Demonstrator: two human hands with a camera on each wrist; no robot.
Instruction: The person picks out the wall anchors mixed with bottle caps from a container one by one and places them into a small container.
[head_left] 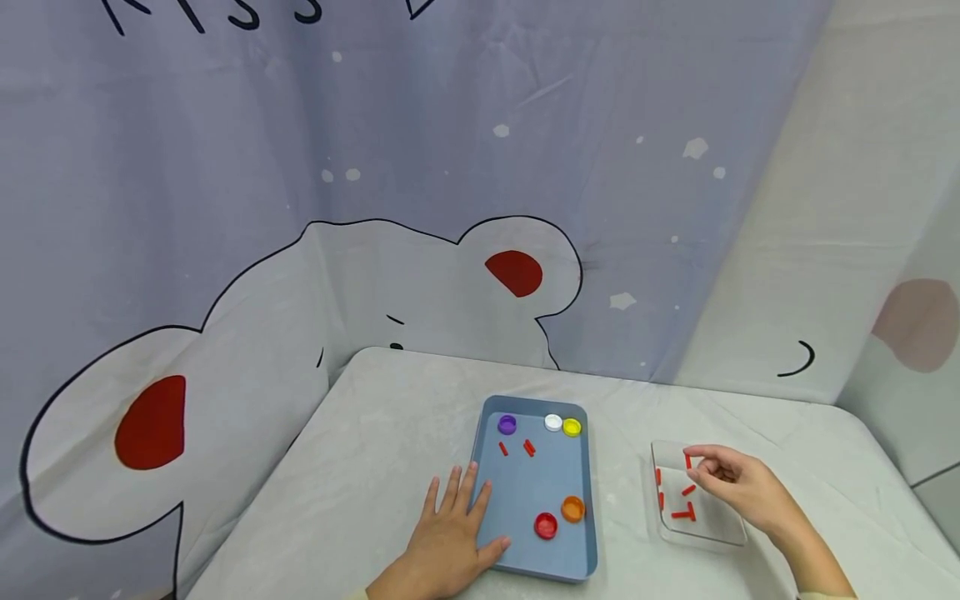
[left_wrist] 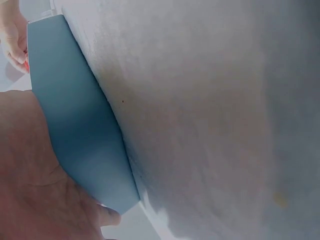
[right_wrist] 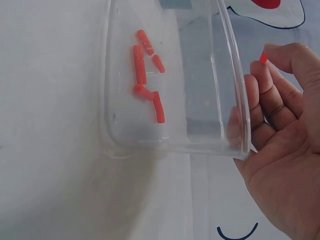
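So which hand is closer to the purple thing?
Left. The left hand touches the blue tray, in front of the purple thing and to its left. The right hand is farther away, to its right, by the clear box.

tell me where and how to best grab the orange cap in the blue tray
Probably by its rim, straight down from above, finger and thumb on the near and far edges. The orange cap is round with a raised rim; the wall of the blue tray is close on its right, the red cap on its left.
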